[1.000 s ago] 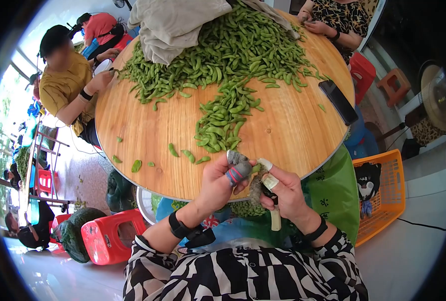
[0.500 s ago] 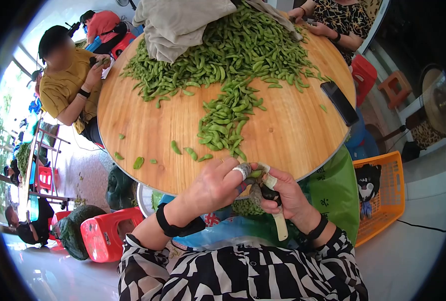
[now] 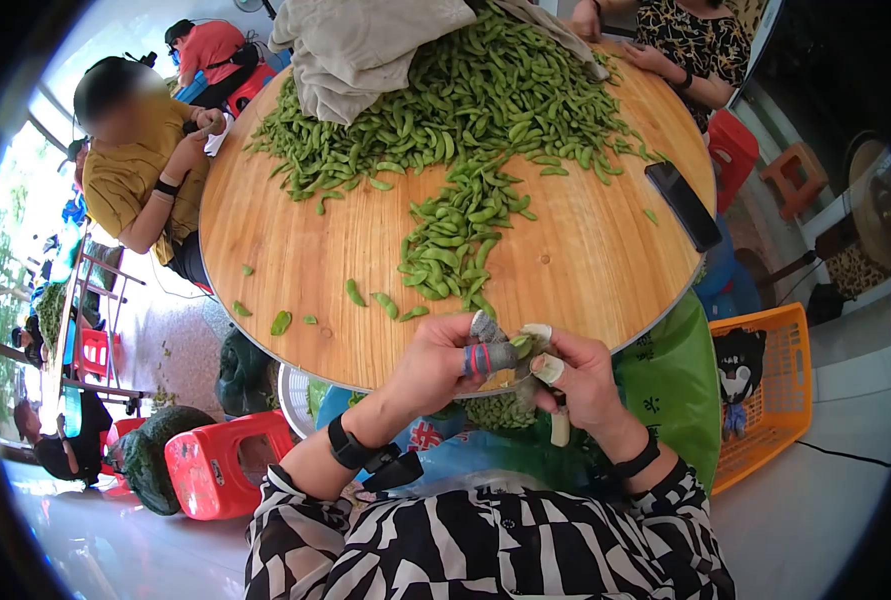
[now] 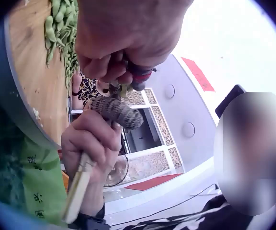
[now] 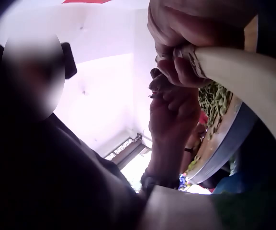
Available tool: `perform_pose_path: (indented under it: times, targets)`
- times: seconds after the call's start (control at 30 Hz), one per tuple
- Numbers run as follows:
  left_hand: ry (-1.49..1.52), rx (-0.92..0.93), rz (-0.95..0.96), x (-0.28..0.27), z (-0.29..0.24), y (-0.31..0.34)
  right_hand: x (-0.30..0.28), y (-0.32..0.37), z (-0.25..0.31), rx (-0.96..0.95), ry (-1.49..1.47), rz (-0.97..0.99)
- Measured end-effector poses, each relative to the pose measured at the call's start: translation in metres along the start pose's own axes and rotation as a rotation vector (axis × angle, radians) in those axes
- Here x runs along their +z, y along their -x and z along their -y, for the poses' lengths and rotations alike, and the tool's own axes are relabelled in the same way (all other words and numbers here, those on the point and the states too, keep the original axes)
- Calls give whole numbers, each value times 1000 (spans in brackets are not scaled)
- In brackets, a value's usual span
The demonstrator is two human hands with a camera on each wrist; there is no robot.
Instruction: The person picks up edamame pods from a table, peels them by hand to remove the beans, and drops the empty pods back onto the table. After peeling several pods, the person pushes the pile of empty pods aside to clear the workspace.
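One pod (image 3: 521, 346) in cloth-wrapped left hand (image 3: 433, 368), smooth handle (image 3: 560, 428) in right hand (image 3: 587, 385)

The round table (image 3: 295, 240) has a smooth wooden top with visible grain and a soft sheen. Toward its far edge, the cloth (image 3: 365, 50) is matt and wrinkled, and the pods (image 3: 445, 240) look slightly rough. By the right edge, the phone (image 3: 683, 205) is dark, smooth and glossy. Ribbed knit covers fingers of the left hand (image 3: 430, 365); the right hand (image 3: 585, 385) grips a smooth, pale handle (image 3: 560, 428), material unclear. The stool (image 3: 215, 470) is shiny plastic, the basket (image 3: 785, 390) plastic mesh.
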State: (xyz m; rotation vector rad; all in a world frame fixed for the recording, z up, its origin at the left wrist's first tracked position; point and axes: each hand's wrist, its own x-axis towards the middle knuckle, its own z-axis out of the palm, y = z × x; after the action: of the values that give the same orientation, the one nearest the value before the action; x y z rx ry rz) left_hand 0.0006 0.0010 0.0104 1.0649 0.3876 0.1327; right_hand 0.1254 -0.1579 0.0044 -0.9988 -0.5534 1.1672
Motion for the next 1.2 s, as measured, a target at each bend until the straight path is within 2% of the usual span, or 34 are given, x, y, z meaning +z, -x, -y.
perform_pose_path:
  times: [0.03,0.07,0.1,0.17,0.23,0.27,0.33,0.57,0.6,0.63,0.67,0.73,0.8,0.83,0.87,0.9,0.97,1.0,1.07,1.13,1.2]
  targets:
    - [133,-57,37,0,3,-1,-3,-2,4,-34,117,-26]
    - [129,-61,38,0,5,-1,-5,-4,7,-68,232,-53]
    - [151,-66,80,2,7,0,-4,-8,10,-68,228,-55]
    - [172,-71,121,3,10,1,-2,-14,13,-262,380,-6]
    - [385,-140,154,5,13,0,-4,-15,19,-200,368,42]
    - [385,-138,151,5,15,1,-5,-15,20,-137,356,91]
    - [478,-113,157,7,19,1,-5,-15,12,-132,378,76]
    - [302,-124,24,11,18,2,-5,-6,11,-158,579,19]
    - [71,-135,-21,14,14,7,-5,-4,12,-162,579,24]
    - [-160,-146,-69,16,11,12,-5,-1,14,-160,711,57]
    - [-161,-142,-78,14,9,20,-5,1,15,-157,843,91]
    - [-661,216,-38,1,0,41,-8,7,13,-179,885,144]
    - [-1143,294,-261,-20,-26,66,-15,7,13,-231,976,293]
    - [-1386,406,-404,-29,-39,72,-14,8,15,-232,970,299]
    - [-1674,318,-568,-43,-48,76,-11,11,19,-256,1063,319]
    - [-1895,339,-714,-54,-53,73,-10,13,21,-283,1158,338]
    - [-1898,515,-676,-69,-55,63,-11,9,21,-284,1073,348]
    - [-1898,517,-677,-73,-55,53,-12,9,20,-274,988,354]
    - [-1804,729,-277,-79,-49,34,-9,8,17,-243,895,305]
    - [-1749,704,-242,-92,-36,16,-9,8,17,-213,807,249]
    - [-1655,639,-217,-98,-29,7,-8,9,16,-77,665,199]
